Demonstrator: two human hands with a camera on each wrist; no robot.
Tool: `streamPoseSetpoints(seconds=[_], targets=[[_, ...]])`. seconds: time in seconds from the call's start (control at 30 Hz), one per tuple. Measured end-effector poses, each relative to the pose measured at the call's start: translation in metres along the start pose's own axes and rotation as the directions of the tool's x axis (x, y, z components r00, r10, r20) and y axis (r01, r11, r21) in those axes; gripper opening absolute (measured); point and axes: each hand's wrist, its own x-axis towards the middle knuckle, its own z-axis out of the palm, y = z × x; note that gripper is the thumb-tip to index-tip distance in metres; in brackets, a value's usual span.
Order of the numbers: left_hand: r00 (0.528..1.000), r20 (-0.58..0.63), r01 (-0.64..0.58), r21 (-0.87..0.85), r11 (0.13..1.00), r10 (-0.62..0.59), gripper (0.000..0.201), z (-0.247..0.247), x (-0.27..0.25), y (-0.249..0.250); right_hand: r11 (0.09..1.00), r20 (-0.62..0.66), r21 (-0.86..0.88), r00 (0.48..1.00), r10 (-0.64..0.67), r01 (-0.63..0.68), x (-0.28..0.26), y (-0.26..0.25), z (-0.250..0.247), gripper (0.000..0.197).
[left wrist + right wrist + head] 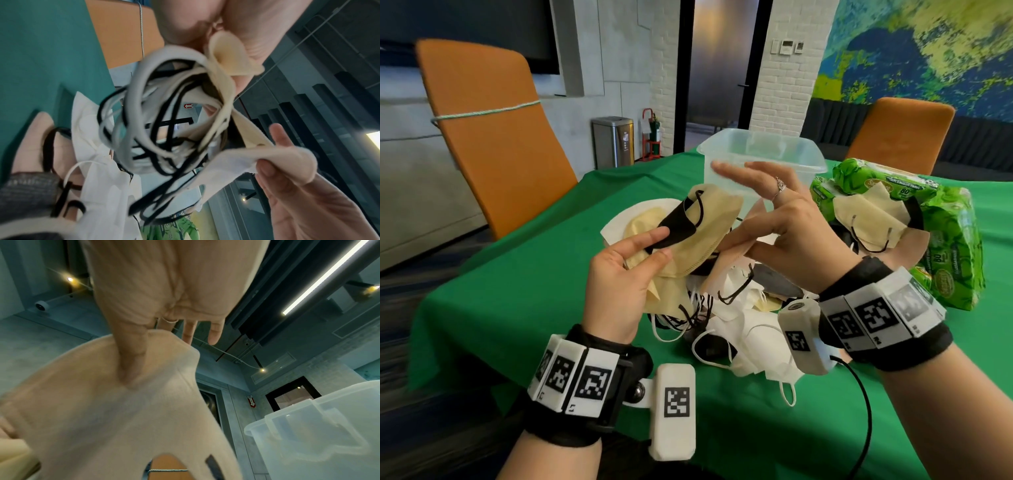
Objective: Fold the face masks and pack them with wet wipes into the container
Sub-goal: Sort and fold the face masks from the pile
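Observation:
My left hand (662, 245) pinches a yellow face mask (698, 233) with a black mask (678, 222) lying on it, lifted above the pile. The right hand (736, 248) pinches a peach mask (717, 270) between thumb and forefinger, its other fingers spread. In the right wrist view the thumb presses into that peach mask (123, 418). Tangled black and white ear loops (154, 129) hang between the two masks. The clear plastic container (760, 161) stands open behind my hands. Green wet wipes packs (948, 240) lie to the right.
A heap of white, yellow and dark masks (743, 329) lies on the green tablecloth (524, 301). Another yellow mask (866, 212) rests on the wipes. Two orange chairs (493, 144) stand at the table's far side.

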Motion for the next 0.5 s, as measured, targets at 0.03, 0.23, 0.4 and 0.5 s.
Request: streamPoseSetpoints(seconds=[0.03, 0.23, 0.4, 0.5], targets=[[1.0, 0.002, -0.002, 0.002, 1.0, 0.002, 0.03, 0.0001, 0.0, -0.0007, 1.0, 0.001, 0.015, 1.0, -0.003, 0.003, -0.0003, 0.0001, 0.0002, 0.017], [0.998, 0.043, -0.045, 0.047, 0.998, 0.043, 0.035, -0.0012, -0.0013, -0.0016, 0.992, -0.001, 0.124, 1.0, 0.024, -0.024, 0.0021, 0.0005, 0.0005, 0.01], [0.991, 0.072, -0.114, 0.082, 0.99, 0.108, 0.045, -0.0022, -0.0023, -0.001, 0.936, 0.091, 0.297, 0.981, 0.171, -0.191, 0.0047, -0.0033, -0.0027, 0.013], [0.99, 0.094, -0.115, 0.078, 0.99, 0.107, 0.052, -0.004, -0.0015, -0.002, 0.912, 0.105, 0.334, 0.971, 0.215, -0.238, 0.0063, -0.0023, -0.0025, 0.012]])
